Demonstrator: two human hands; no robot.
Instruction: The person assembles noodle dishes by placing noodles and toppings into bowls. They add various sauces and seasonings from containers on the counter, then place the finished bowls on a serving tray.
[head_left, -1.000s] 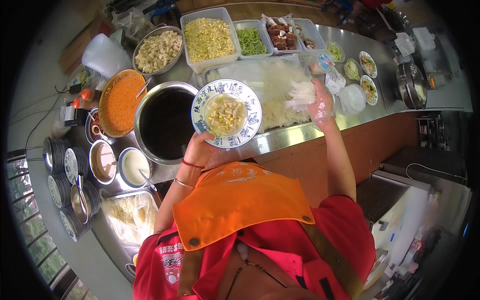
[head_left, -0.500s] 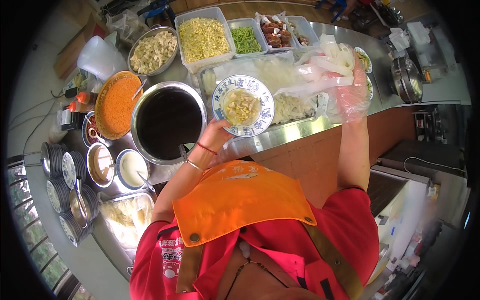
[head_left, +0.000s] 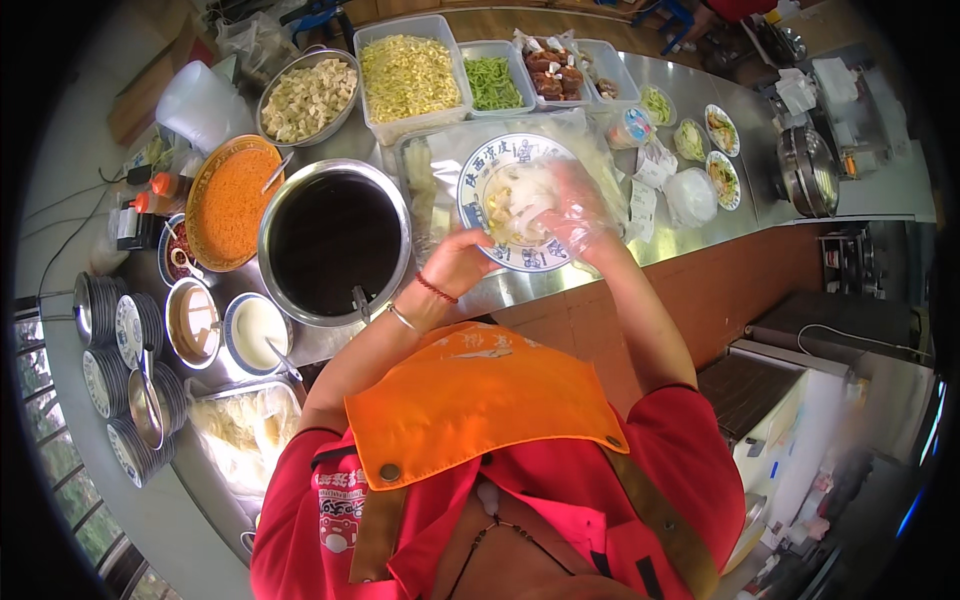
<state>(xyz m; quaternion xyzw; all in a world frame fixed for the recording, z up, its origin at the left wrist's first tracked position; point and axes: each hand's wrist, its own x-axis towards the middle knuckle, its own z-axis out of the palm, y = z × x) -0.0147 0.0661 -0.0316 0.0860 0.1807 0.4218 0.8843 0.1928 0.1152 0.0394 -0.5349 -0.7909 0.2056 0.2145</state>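
My left hand (head_left: 455, 262) grips the near-left rim of a white plate with blue patterns (head_left: 476, 205), holding it above the counter's front edge. A heap of wide white noodles (head_left: 527, 200) lies on the plate, and some pale yellowish food shows at its left side. My right hand (head_left: 583, 205), in a clear plastic glove, is over the plate's right half with its fingers curled on the noodles. Motion and the glove blur its fingertips. Behind the plate sits a wide clear tray (head_left: 420, 195) with pale noodles, partly hidden by plate and hand.
Left of the plate stand a pot of dark liquid (head_left: 335, 240), a bowl of orange shreds (head_left: 235, 205) and a bowl of white sauce (head_left: 258, 335). Bean sprouts (head_left: 415, 75) and green shreds (head_left: 490, 82) fill tubs behind. Plate stacks (head_left: 105, 380) are far left; filled plates (head_left: 722, 178) stand right.
My right hand has come left and down from the far right, bringing the white noodles onto the plate. My left hand has moved the plate slightly right.
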